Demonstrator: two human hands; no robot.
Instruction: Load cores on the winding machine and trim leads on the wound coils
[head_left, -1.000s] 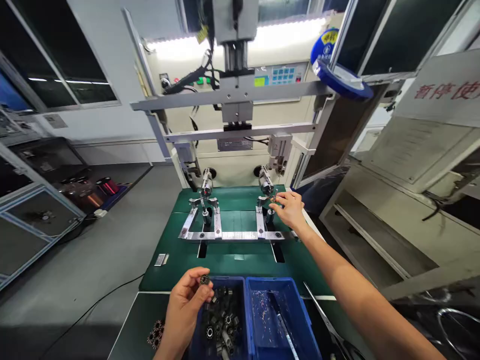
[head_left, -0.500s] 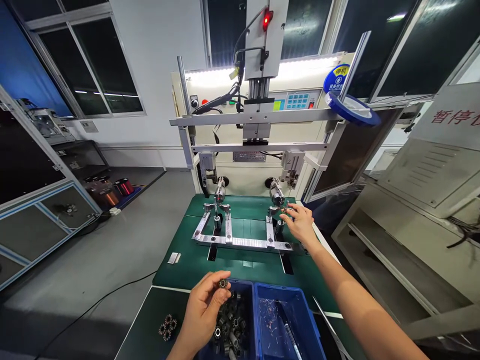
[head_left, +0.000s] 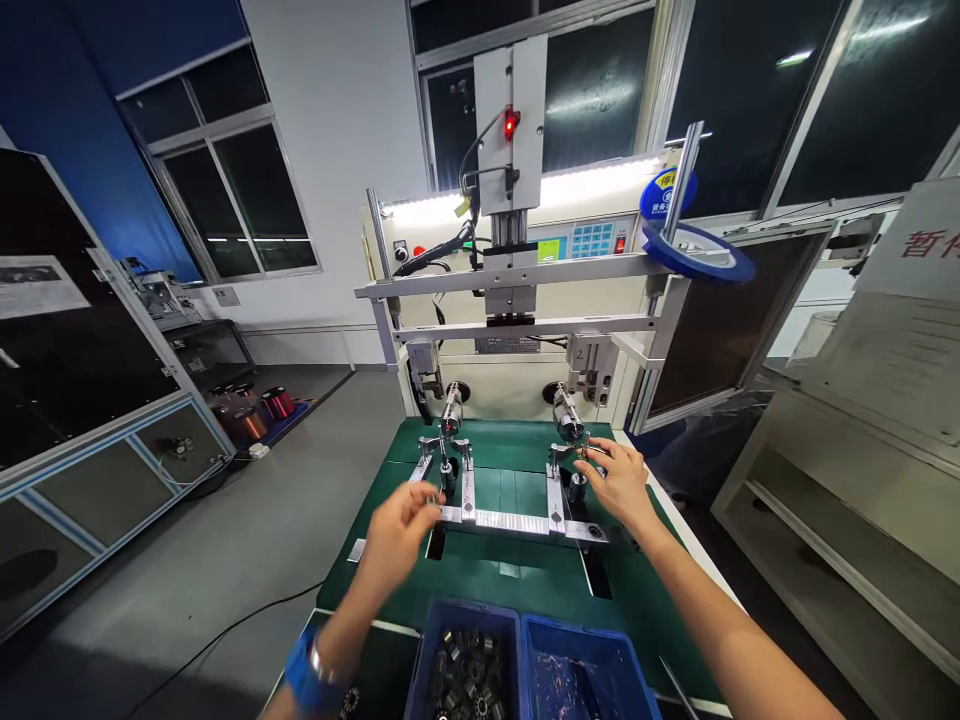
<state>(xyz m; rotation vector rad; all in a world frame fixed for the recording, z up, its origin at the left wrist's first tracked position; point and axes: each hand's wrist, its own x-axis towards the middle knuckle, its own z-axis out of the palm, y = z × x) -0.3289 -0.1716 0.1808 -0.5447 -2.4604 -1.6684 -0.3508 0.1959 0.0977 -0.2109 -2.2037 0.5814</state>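
Note:
My left hand (head_left: 397,530) is raised at the left end of the metal fixture (head_left: 514,522), its thumb and fingers pinched round a small metal core (head_left: 433,502) that is partly hidden. Just behind it stands the left spindle post (head_left: 448,478). At the right spindle post (head_left: 577,487), my right hand (head_left: 616,480) has its thumb and fingertips closed at the upright pin below the right winding head (head_left: 568,415); what they grip is too small to make out. The left winding head (head_left: 452,410) is above the left post.
A blue bin of metal cores (head_left: 472,670) stands at the front, beside a blue bin with wire scraps (head_left: 555,665). Scissors-like metal (head_left: 679,688) lies to their right. A blue ring (head_left: 697,252) hangs on the machine's right rod.
My left hand has moved forward from above the bin of cores to the left side of the fixture, with the core in it. My right hand stays at the right post. The view has tilted up.

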